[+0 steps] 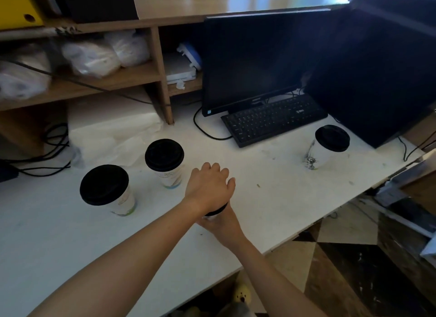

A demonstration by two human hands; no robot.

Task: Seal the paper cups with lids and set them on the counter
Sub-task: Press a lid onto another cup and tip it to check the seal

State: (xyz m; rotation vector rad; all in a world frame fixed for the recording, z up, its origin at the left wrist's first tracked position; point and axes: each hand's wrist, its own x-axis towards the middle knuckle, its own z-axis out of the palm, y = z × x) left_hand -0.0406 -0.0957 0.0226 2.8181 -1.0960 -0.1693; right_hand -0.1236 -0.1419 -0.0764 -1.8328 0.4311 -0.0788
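Head: lidded cup [215, 212] under left grip [208, 187]

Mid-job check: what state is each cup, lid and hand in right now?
Near-left cup: lidded, upright.
Middle cup: lidded, upright.
Far-right cup: lidded, upright.
Fourth cup: gripped by right hand, lid on top.
Left hand: palm down, pressing that lid.
Monitor: screen dark.
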